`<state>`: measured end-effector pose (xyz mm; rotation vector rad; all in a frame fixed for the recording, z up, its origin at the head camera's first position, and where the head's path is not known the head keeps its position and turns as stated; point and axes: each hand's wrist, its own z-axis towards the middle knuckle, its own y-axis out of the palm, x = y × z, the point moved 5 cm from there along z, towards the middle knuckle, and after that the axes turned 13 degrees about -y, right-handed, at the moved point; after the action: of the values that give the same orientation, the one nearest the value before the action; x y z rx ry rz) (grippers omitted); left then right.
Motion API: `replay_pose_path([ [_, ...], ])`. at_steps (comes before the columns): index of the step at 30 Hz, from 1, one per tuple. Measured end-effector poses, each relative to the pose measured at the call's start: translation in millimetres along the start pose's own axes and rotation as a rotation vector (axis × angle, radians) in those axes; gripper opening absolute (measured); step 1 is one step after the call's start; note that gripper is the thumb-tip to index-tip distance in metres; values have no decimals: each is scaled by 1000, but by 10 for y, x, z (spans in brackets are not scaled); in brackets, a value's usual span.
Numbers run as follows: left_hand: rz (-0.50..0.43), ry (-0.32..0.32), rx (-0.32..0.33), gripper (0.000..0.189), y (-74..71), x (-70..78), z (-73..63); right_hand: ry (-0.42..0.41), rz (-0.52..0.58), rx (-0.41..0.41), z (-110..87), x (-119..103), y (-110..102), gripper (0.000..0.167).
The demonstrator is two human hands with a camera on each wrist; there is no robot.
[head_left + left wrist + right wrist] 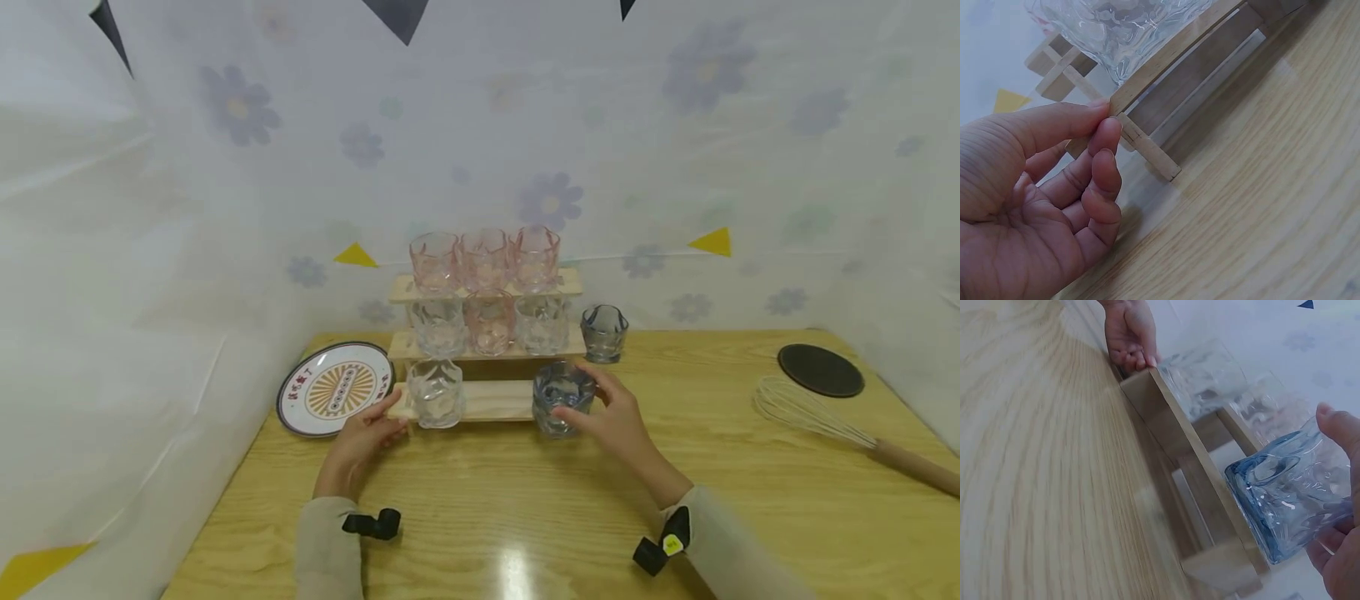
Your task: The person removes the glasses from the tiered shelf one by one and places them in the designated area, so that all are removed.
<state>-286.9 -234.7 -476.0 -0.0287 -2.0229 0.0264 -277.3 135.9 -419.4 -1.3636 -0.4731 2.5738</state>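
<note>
A three-tier wooden rack (497,400) stands on the table, with several pink and clear glasses on its steps. My left hand (365,440) pinches the left end of the lowest step between thumb and fingers, as the left wrist view shows up close. Beside it on that step sits a clear glass (436,395). At the step's right end my right hand (617,417) grips a blue-grey glass (1288,487) by its sides, thumb in front. Its base is at the step's edge in the right wrist view; whether it bears on the wood I cannot tell.
Another blue-grey glass (603,333) stands right of the rack. A white plate with an orange pattern (336,389) lies at the left, close to the left hand. To the far right are a whisk (817,410) and a black round mat (821,370). Patterned curtain walls enclose the table.
</note>
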Motion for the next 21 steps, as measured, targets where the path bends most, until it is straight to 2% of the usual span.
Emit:
replay_pose_path([
  [4, 23, -3, 5, 60, -4, 7, -12, 46, -49, 21, -37, 82, -235, 72],
  [12, 30, -13, 5, 61, -18, 14, -14, 58, -204, 85, -46, 260, -698, 74],
  [21, 51, -24, 16, 60, -3, 20, -22, 98, -273, 160, 16, 533, -1121, 75],
])
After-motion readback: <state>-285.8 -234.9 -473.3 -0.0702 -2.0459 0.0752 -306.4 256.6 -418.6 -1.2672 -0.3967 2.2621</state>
